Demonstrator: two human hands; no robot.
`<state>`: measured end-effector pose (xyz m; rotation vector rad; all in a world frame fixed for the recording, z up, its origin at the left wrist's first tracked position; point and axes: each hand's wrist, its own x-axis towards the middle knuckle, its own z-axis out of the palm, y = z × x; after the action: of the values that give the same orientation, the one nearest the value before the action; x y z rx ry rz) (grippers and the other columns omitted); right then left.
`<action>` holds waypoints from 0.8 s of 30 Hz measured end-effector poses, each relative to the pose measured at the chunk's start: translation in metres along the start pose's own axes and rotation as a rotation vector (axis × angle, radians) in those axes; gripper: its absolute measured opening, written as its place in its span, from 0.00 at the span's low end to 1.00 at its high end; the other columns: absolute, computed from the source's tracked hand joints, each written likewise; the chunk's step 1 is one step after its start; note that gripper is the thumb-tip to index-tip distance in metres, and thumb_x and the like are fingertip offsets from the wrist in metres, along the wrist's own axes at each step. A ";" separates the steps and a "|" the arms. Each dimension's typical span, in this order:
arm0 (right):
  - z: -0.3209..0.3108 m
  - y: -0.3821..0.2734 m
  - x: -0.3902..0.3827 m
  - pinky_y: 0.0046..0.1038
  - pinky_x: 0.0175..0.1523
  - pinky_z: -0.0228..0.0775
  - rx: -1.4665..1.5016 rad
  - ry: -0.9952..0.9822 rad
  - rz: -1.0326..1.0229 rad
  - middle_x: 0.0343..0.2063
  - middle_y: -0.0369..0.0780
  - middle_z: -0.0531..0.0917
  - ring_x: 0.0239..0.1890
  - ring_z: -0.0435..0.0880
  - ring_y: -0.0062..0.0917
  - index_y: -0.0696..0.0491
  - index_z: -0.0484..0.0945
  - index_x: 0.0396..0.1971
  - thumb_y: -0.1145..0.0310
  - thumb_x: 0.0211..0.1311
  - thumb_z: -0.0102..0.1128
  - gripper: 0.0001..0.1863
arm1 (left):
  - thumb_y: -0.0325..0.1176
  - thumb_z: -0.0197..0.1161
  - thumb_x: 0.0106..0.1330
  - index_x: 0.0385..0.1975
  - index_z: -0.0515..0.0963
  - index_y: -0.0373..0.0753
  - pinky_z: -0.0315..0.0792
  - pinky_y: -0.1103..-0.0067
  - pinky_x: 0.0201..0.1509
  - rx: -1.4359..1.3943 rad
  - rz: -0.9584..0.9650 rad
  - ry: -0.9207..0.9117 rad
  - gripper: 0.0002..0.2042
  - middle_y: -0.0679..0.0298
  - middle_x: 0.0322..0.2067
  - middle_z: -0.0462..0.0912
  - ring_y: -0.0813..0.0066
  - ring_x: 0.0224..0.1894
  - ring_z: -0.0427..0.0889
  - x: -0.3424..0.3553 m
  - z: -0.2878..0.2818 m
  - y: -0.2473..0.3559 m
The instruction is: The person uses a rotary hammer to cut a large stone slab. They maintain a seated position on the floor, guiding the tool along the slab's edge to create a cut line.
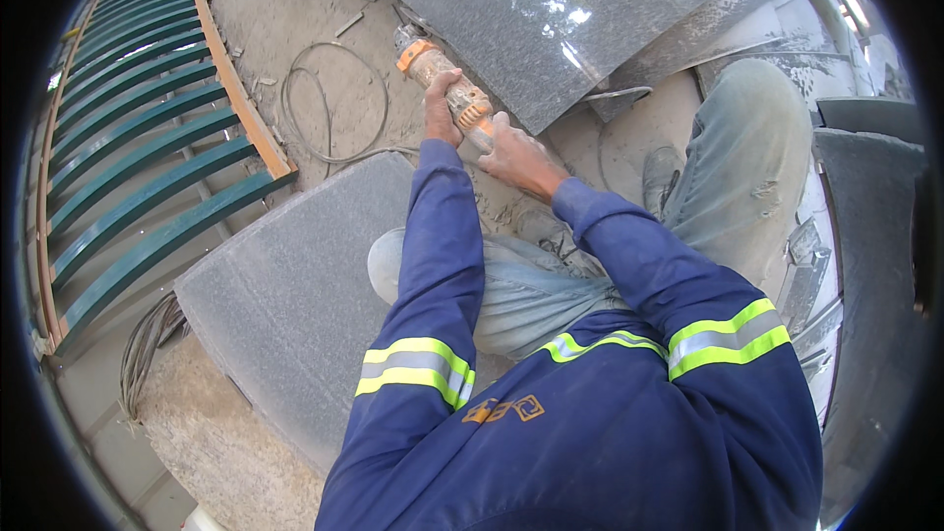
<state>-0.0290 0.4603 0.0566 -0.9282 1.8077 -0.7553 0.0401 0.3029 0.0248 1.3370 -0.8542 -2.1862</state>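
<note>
A dusty orange angle grinder (425,61) is held between my two hands, its head pointing up and left toward the edge of a large dark stone slab (551,25). My left hand (442,108) is wrapped round the middle of the grinder's body. Behind it, my right hand (521,154) grips the rear end. The grinder's head lies close to the slab's left edge; whether its disc touches the stone I cannot tell. A grey cable (382,149) runs from near the tool across the ground to the left.
A grey stone slab (295,275) lies at my left, beside a green slatted frame with orange rails (231,88). Coiled cable (147,349) rests below that frame. More slabs (777,39) are stacked at the far right, and a dark curved panel (875,236) stands at my right.
</note>
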 end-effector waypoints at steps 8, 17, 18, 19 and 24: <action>-0.004 0.000 -0.015 0.49 0.55 0.74 0.011 -0.032 -0.005 0.42 0.62 0.82 0.50 0.83 0.55 0.61 0.64 0.46 0.66 0.55 0.61 0.23 | 0.40 0.65 0.59 0.43 0.70 0.35 0.84 0.65 0.31 0.018 -0.003 -0.008 0.19 0.53 0.28 0.79 0.58 0.27 0.85 -0.006 -0.001 -0.005; -0.003 0.000 -0.018 0.49 0.55 0.74 0.002 -0.037 0.005 0.42 0.60 0.83 0.49 0.83 0.55 0.61 0.63 0.46 0.65 0.56 0.62 0.24 | 0.39 0.65 0.58 0.43 0.71 0.35 0.84 0.66 0.31 0.008 -0.009 -0.005 0.18 0.55 0.29 0.78 0.61 0.26 0.84 -0.011 -0.001 -0.007; -0.003 0.000 -0.017 0.49 0.55 0.74 0.002 -0.035 0.000 0.42 0.60 0.83 0.49 0.84 0.55 0.61 0.63 0.46 0.65 0.56 0.62 0.24 | 0.40 0.65 0.59 0.43 0.70 0.35 0.84 0.65 0.32 0.014 -0.004 -0.010 0.19 0.54 0.28 0.78 0.59 0.26 0.84 -0.008 -0.002 -0.007; -0.003 0.001 -0.016 0.49 0.55 0.74 0.009 -0.035 -0.006 0.42 0.60 0.83 0.49 0.84 0.55 0.61 0.63 0.47 0.65 0.55 0.62 0.24 | 0.40 0.65 0.59 0.43 0.70 0.35 0.84 0.65 0.32 0.015 -0.009 -0.011 0.19 0.54 0.29 0.78 0.59 0.27 0.84 -0.006 -0.003 -0.007; -0.001 -0.001 -0.007 0.48 0.55 0.74 0.010 -0.033 0.007 0.42 0.61 0.83 0.50 0.84 0.54 0.63 0.64 0.48 0.66 0.55 0.61 0.25 | 0.40 0.64 0.59 0.42 0.71 0.36 0.83 0.65 0.33 0.012 -0.016 -0.007 0.18 0.55 0.29 0.78 0.59 0.28 0.84 0.006 -0.010 -0.005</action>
<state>-0.0277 0.4655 0.0611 -0.9229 1.7757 -0.7397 0.0464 0.3003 0.0141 1.3473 -0.8629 -2.2025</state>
